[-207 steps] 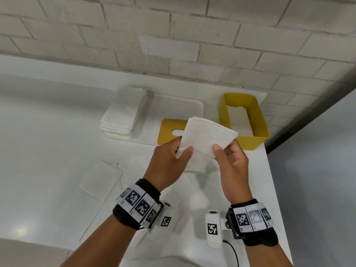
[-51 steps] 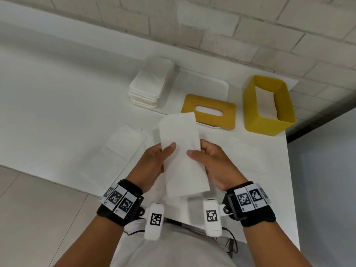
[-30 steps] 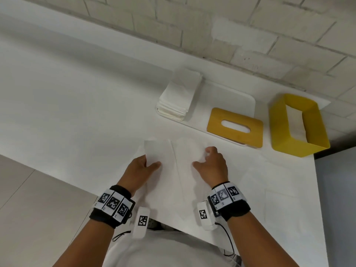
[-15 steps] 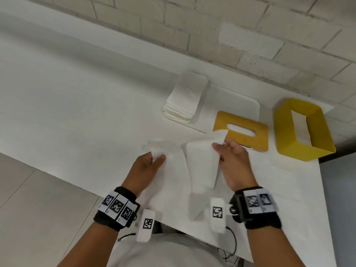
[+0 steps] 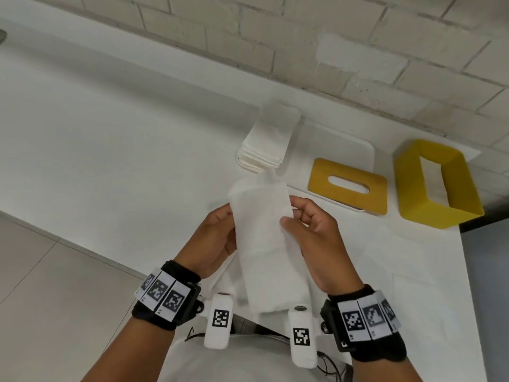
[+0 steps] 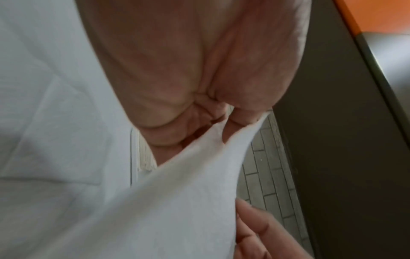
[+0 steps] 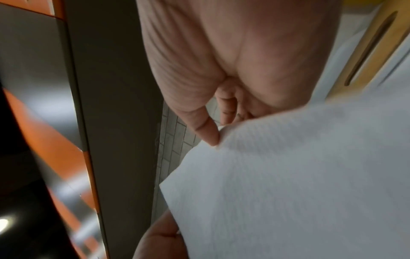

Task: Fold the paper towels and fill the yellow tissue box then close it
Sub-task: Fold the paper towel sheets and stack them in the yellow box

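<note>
A white paper towel (image 5: 264,244), folded into a long strip, hangs in the air above the table's front edge. My left hand (image 5: 217,238) grips its left edge with fingers behind it. My right hand (image 5: 308,230) pinches its right edge, thumb on the front face. In the left wrist view the towel (image 6: 155,201) drapes from my curled fingers; in the right wrist view the towel (image 7: 299,175) fills the lower right. The yellow tissue box (image 5: 407,188) stands open at the far right with white towels inside. Its yellow slotted lid (image 5: 348,199) lies flat beside it.
A stack of folded white towels (image 5: 268,142) rests on a white tray (image 5: 355,142) behind the lid. More unfolded towels (image 5: 399,260) lie flat on the white table. A brick wall runs along the back. The table ends just right of the box.
Half a second ago the towel lay on the table with my right hand lifting one half over. Now it is folded into a strip and both hands hold it up off the table.
</note>
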The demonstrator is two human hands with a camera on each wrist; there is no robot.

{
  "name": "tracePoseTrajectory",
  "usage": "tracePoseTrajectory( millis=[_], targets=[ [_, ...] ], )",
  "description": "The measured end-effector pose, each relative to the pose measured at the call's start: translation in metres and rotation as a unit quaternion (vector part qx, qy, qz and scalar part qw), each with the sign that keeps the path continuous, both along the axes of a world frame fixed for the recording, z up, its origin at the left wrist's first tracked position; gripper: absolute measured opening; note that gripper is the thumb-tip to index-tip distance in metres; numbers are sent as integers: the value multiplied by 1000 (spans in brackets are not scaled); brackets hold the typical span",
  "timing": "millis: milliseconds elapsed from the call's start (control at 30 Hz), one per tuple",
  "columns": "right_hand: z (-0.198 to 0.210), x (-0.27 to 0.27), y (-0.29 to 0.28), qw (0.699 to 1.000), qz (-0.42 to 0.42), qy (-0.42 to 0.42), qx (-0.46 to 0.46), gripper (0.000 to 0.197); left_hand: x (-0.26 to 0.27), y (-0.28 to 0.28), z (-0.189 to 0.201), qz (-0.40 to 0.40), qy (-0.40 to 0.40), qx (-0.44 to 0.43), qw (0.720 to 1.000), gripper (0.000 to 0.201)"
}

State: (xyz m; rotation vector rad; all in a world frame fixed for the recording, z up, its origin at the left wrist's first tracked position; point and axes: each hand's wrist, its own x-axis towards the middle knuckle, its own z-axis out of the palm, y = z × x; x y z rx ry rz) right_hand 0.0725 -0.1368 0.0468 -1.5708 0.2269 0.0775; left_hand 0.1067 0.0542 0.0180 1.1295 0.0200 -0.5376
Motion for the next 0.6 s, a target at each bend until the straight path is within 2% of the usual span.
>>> tracePoseTrajectory(
  millis=[133,267,300,400,433,500,600],
  targets=[
    [-3,1,4,1000,-21,2,2,27,0,-1,-2,15,54,-71,996,24],
    [-7,3,9,999,-37,5,2,25,-3,0,-1,-4,73,-120,990,23],
    [-7,3,9,999,-38,7,-1,24,-3,0,-1,-9,78,-129,988,29],
    [-9,5,10,999,-37,9,-2,24,-2,2,3,-31,95,-132,986,65],
    [-11,5,10,999,-36,10,-1,24,-2,3,4,-34,95,-129,986,70],
    [-12,6,11,999,-32,10,3,23,-2,2,3,-30,91,-122,988,68],
    [-12,8,11,999,-32,6,6,22,-2,0,0,-18,83,-99,991,49]
  ],
)
